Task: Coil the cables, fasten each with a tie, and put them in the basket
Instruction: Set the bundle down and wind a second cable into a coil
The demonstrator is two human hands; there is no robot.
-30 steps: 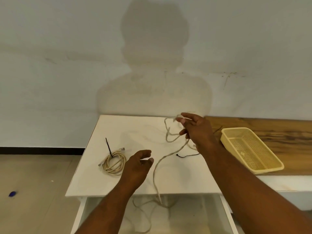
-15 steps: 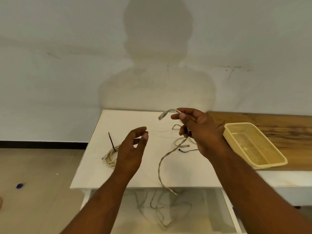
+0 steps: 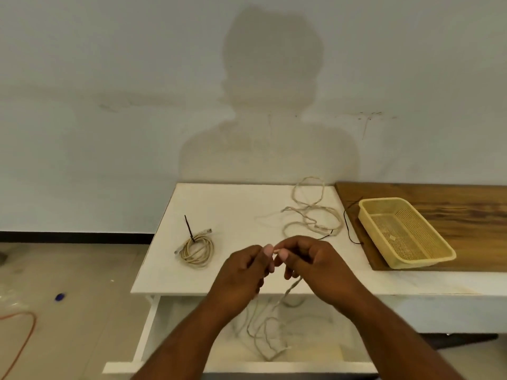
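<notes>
Basket (image 3: 381, 200) sits on the wooden board (image 3: 452, 204) at the bench's (image 3: 233, 209) right end, its mesh floor showing. The left grip (image 3: 241, 272) and right grip (image 3: 315, 267) pinch one end of the loose cable (image 3: 292, 287) above the bench's front edge — the cable drops into the open drawer (image 3: 301, 366). A tied coil (image 3: 196, 248) lies left, on the white top.

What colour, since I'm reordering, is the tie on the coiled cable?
Black: thin plastic tie on beige coiled cable, head view.

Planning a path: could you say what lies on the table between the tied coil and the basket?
In the head view, a loose cable and a black tie lie there.
</notes>
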